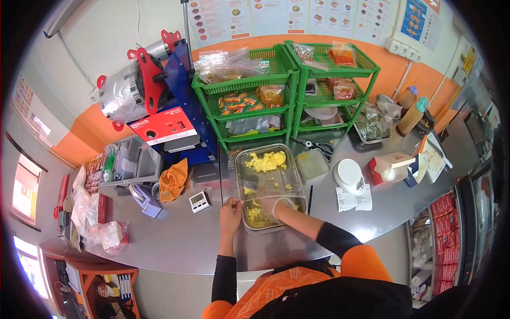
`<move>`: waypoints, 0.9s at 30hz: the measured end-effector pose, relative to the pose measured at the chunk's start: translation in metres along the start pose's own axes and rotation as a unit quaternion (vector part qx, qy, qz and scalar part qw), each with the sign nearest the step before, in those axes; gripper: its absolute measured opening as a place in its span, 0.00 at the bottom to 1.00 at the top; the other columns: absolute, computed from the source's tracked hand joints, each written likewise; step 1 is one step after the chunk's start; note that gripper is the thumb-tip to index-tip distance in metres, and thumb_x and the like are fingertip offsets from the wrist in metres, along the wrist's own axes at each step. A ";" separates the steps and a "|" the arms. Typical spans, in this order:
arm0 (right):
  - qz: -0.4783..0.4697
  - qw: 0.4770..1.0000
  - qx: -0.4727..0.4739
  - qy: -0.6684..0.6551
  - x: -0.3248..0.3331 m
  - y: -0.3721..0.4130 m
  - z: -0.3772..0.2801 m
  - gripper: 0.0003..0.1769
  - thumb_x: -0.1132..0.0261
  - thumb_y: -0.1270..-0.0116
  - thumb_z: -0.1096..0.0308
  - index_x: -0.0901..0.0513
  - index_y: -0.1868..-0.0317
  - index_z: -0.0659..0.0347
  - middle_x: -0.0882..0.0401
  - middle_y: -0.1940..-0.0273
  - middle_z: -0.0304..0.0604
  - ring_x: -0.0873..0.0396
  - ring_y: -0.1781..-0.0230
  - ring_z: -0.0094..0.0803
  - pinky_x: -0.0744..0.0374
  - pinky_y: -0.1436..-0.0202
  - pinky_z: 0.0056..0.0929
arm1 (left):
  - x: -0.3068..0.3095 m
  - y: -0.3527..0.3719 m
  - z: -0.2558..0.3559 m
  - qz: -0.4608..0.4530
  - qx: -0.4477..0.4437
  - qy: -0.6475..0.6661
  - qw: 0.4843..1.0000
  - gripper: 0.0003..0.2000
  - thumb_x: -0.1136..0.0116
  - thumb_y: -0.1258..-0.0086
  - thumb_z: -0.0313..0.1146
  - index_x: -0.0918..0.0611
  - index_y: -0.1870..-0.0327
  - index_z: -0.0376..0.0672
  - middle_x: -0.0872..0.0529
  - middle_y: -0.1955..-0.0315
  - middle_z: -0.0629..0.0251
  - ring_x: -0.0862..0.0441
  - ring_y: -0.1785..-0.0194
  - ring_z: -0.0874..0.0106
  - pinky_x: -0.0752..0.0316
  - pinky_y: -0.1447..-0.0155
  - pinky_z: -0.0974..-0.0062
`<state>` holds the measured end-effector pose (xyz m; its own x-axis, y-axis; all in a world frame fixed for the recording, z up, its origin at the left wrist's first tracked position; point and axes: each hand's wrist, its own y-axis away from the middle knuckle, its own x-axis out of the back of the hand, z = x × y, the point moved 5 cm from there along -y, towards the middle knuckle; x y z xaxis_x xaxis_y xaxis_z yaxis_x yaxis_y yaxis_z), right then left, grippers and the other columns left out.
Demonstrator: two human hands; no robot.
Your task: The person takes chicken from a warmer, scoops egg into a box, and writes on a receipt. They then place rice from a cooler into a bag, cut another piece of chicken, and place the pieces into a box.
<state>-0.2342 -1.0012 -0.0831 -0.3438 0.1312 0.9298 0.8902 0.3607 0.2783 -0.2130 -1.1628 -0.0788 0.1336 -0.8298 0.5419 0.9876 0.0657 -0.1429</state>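
Note:
A metal tray (240,166) holds yellow crumbled food that looks like scrambled egg (266,161), heaped at its far end and scattered in smaller bits nearer me. My left hand (231,208) is at the tray's left side, fingers closed on the rim. My right hand (272,206) reaches into the near half of the tray, palm down over the food. It looks pale, as if in a thin clear glove, and its fingers are blurred. A greyish flat piece (249,185) lies just beyond those fingers. A clear plastic edge (287,197) crosses the tray.
Right of the tray are a translucent container (312,165), black scissors (322,148) and a white scale (349,174). A timer (200,202), orange cloth (173,179) and tape dispenser (144,201) lie left. Behind stand a cup sealer (162,127) and green racks (249,85).

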 end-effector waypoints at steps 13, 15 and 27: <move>-0.089 0.987 0.133 0.011 0.042 0.113 -0.037 0.20 0.38 0.47 0.69 0.22 0.53 0.68 0.18 0.64 0.55 0.17 0.62 0.48 0.20 0.61 0.44 | -0.009 -0.014 -0.026 -0.028 0.089 0.082 0.992 0.13 0.36 0.38 0.38 0.18 0.70 0.34 0.18 0.82 0.64 0.25 0.79 0.81 0.30 0.73 0.80; -0.114 0.988 0.100 0.033 0.042 0.110 -0.041 0.17 0.37 0.47 0.69 0.19 0.57 0.67 0.17 0.64 0.54 0.17 0.62 0.46 0.20 0.61 0.43 | -0.010 -0.012 -0.031 -0.021 0.096 0.100 0.990 0.13 0.36 0.38 0.37 0.18 0.71 0.34 0.19 0.83 0.66 0.26 0.79 0.82 0.31 0.73 0.81; -0.066 0.996 -0.012 0.051 0.042 0.057 -0.039 0.32 0.42 0.41 0.68 0.38 0.35 0.66 0.17 0.62 0.54 0.17 0.61 0.41 0.20 0.62 0.39 | -0.014 -0.015 -0.036 -0.064 0.096 0.196 0.974 0.11 0.37 0.37 0.35 0.19 0.71 0.35 0.21 0.83 0.71 0.27 0.79 0.85 0.34 0.74 0.85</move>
<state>-0.1861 -1.0112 -0.0184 -0.4268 -0.0104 0.9043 0.8470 0.3458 0.4038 -0.2327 -1.1724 -0.1138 0.0041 -0.9834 0.1812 0.9963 0.0196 0.0834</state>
